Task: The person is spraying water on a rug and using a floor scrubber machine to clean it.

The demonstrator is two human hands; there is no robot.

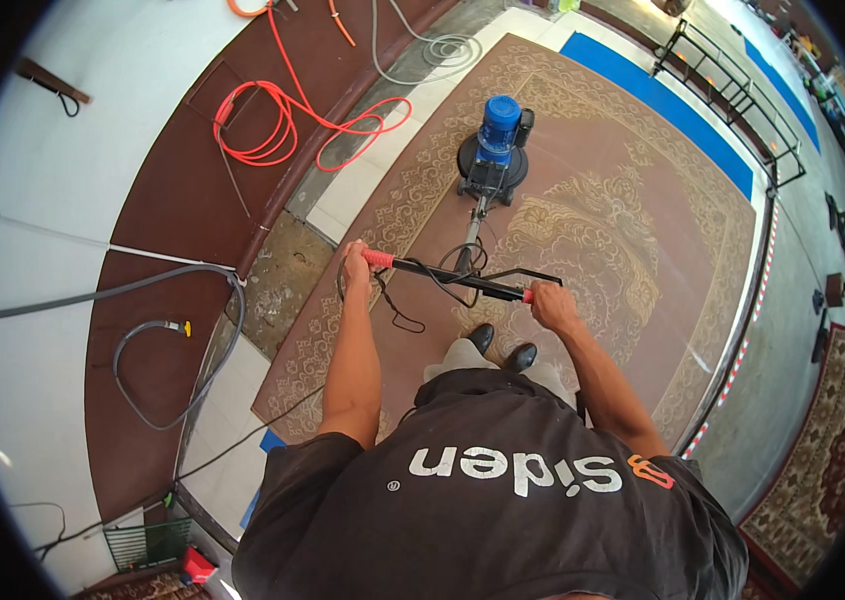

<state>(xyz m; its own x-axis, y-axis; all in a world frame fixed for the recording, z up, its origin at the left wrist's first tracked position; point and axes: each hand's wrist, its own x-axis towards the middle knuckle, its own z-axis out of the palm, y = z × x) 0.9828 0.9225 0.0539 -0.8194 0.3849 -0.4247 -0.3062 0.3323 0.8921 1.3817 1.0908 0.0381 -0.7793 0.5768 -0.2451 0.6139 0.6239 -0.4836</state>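
Note:
A rotary floor machine (499,139) with a blue motor and a round black base stands on a large patterned carpet (452,390). Its shaft runs back towards me to a black crossbar handle (434,276) with red end grips. My left hand (354,264) is wrapped around the left red grip (377,258). At the other end, my right hand (554,304) holds the right grip, beside a bent black lever (524,273). A black power cord (400,315) loops around the handle and hangs below it. My shoes (481,339) are on the carpet behind the bar.
Red hose (276,124) lies coiled at the upper left, partly over the pale tiles. A grey hose (241,330) hangs along the left wall. Beyond the carpet's far right edge stands a black metal frame (737,97). Another patterned rug (824,457) lies at the lower right.

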